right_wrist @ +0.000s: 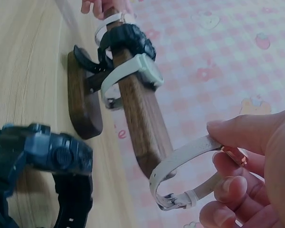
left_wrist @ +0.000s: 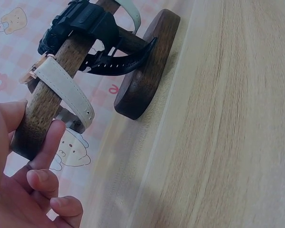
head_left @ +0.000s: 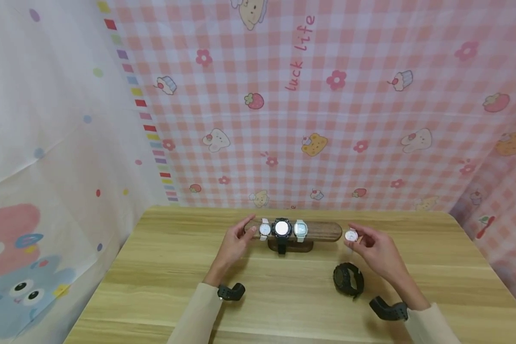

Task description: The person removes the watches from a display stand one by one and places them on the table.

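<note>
A dark wooden watch stand (head_left: 324, 231) holds three watches on its bar: a white-strapped watch (head_left: 264, 230) at the left, a black watch (head_left: 282, 228) and a pale mint watch (head_left: 300, 230). My left hand (head_left: 236, 243) pinches the bar's left end between thumb and fingers. In my right hand (head_left: 380, 251) is another white-strapped watch (right_wrist: 180, 159) with a rose-gold case, gripped by thumb and fingers at the case. Its buckled loop overlaps the bar's right end in the right wrist view.
A second black watch (head_left: 347, 279) lies on the wooden table (head_left: 284, 296) in front of my right hand. Behind the table hangs a pink checked cloth (head_left: 284, 119). A white patterned cloth (head_left: 69, 119) hangs at the left.
</note>
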Tool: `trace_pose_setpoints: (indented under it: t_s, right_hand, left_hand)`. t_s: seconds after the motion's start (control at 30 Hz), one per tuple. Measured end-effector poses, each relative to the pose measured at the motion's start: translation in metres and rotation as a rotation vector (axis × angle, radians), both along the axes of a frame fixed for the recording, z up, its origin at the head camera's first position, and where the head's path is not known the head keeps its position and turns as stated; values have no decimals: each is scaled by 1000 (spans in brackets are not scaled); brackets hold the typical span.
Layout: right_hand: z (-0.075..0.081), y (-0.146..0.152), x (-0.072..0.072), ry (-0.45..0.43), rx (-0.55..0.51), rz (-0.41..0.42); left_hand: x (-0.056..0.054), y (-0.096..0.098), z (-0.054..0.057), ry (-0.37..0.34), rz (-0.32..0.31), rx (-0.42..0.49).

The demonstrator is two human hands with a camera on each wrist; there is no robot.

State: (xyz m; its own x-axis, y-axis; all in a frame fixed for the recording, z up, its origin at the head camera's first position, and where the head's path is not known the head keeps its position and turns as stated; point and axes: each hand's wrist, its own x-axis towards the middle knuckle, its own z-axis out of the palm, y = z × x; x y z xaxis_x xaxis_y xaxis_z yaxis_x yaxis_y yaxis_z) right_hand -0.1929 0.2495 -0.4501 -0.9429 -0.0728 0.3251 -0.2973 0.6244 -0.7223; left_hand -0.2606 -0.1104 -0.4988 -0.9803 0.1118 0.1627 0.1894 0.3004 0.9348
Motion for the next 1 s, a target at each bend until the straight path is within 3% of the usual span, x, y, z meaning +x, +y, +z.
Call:
trace_pose_setpoints:
  t_s: [0.23,0.5,1.0]
  right_hand:
    - [9,-8,9,29,-1,38]
    - [17,-22,18,-2,-7,83]
    - [5,-51,24,-38,58,198]
  left_hand:
    - [-2,-3,-2,5,-9,-8]
    - [-1,-3,-1,10,-15,-13]
    - [-2,-3,-2,25,-35,1]
